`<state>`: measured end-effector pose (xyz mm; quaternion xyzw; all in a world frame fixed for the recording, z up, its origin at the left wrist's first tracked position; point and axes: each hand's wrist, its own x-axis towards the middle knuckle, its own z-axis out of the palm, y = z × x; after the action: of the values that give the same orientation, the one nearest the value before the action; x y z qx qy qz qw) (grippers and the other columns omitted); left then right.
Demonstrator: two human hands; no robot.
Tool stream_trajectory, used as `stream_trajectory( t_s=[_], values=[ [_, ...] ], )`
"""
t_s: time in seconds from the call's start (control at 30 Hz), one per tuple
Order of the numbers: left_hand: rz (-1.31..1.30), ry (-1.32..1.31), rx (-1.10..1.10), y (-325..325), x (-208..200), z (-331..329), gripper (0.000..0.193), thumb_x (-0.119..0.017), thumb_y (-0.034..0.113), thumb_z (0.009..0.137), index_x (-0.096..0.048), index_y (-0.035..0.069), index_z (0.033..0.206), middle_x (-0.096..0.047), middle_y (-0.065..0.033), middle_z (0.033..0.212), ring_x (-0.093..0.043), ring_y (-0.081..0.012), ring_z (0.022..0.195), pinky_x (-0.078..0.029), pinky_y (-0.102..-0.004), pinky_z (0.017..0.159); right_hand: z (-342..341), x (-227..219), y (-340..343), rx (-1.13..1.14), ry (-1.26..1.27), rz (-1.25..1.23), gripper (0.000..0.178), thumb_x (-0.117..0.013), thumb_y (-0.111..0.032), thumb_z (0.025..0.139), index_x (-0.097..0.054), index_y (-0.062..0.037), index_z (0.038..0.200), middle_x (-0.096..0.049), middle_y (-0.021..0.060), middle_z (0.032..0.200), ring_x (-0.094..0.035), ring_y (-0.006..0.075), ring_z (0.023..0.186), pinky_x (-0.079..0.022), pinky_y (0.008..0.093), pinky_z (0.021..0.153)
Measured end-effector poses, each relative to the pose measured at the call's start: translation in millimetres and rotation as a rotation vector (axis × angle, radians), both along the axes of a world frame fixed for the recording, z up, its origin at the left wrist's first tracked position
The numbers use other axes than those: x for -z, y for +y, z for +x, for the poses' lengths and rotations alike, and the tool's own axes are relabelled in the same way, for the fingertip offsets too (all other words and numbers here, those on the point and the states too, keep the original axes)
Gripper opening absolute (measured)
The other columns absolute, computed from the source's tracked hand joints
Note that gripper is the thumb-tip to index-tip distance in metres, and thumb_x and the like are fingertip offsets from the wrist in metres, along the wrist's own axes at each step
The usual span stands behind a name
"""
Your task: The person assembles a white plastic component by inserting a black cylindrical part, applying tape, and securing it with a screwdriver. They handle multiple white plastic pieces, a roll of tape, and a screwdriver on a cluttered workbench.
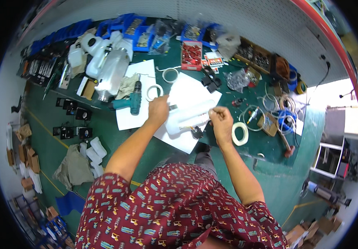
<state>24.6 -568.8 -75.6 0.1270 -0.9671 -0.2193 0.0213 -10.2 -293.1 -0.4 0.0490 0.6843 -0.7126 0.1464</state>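
A white translucent plastic tank (193, 113) lies across white paper sheets at the table's front edge. My left hand (158, 111) is at its left end, fingers curled, with a small grey flat piece (173, 107) just beyond the fingertips. I cannot make out what this hand grips. At the tank's right end my right hand (221, 119) is closed in a pinch; whatever is between thumb and finger is too small to name. Thin wires with a black connector (196, 132) hang at the tank's near side.
A teal cordless drill (135, 99) lies left of my left hand. Tape rolls lie nearby, one cream roll (240, 133) beside my right hand. Behind stand a red parts box (191, 56) and blue bins (134, 25). A hammer (287, 147) and coiled tubing (286, 103) are at right.
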Motion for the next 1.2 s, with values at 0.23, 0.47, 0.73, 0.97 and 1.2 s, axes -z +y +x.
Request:
stream_trajectory(
  t_s=[0.23, 0.47, 0.73, 0.97, 1.2],
  values=[
    [0.080, 0.116, 0.307, 55.7, -24.5, 57.8, 0.078, -0.078, 0.034, 0.087, -0.048, 0.003, 0.152, -0.053, -0.0210, 0.149, -0.047, -0.0388, 0.139, -0.026, -0.0581, 0.120, 79.2, 115.4, 34.2, -0.351, 0.207, 0.743, 0.076, -0.093, -0.025, 0.073, -0.057, -0.0049, 0.137, -0.061, 0.0161, 0.128, -0.057, 0.0376, 0.123, -0.051, 0.0461, 0.102],
    [-0.082, 0.008, 0.389, 73.9, -19.4, 27.8, 0.092, -0.080, 0.048, 0.082, -0.046, 0.003, 0.155, -0.049, -0.0217, 0.155, -0.044, -0.0366, 0.143, -0.019, -0.0642, 0.122, 70.5, 121.8, 17.1, -0.410, 0.393, 0.794, 0.062, -0.087, -0.023, 0.076, -0.061, -0.0059, 0.130, -0.063, 0.0169, 0.118, -0.062, 0.0406, 0.112, -0.055, 0.0487, 0.093],
    [-0.072, -0.028, 0.424, 75.7, -18.6, 28.9, 0.091, -0.081, 0.047, 0.083, -0.046, 0.005, 0.156, -0.049, -0.0195, 0.155, -0.044, -0.0360, 0.144, -0.019, -0.0608, 0.124, 6.8, 60.3, 50.0, -0.434, 0.399, 0.558, 0.054, -0.085, -0.014, 0.077, -0.066, -0.0049, 0.127, -0.067, 0.0209, 0.121, -0.066, 0.0410, 0.114, -0.055, 0.0439, 0.097],
    [-0.073, -0.041, 0.436, 73.8, -16.5, 26.4, 0.092, -0.084, 0.042, 0.084, -0.043, 0.006, 0.157, -0.049, -0.0195, 0.155, -0.043, -0.0363, 0.145, -0.019, -0.0609, 0.125, -24.4, 69.9, 50.0, -0.508, 0.541, 0.598, 0.057, -0.091, -0.014, 0.070, -0.071, -0.0066, 0.123, -0.060, 0.0143, 0.124, -0.059, 0.0347, 0.120, -0.053, 0.0405, 0.102],
    [-0.027, -0.090, 0.410, 81.6, -22.8, 17.4, 0.096, -0.090, 0.037, 0.078, -0.044, 0.007, 0.156, -0.051, -0.0216, 0.149, -0.045, -0.0381, 0.142, -0.022, -0.0629, 0.122, -26.9, 67.7, 53.3, -0.498, 0.511, 0.645, 0.056, -0.093, -0.016, 0.070, -0.073, -0.0086, 0.122, -0.059, 0.0110, 0.125, -0.055, 0.0325, 0.121, -0.051, 0.0407, 0.103]
  ],
)
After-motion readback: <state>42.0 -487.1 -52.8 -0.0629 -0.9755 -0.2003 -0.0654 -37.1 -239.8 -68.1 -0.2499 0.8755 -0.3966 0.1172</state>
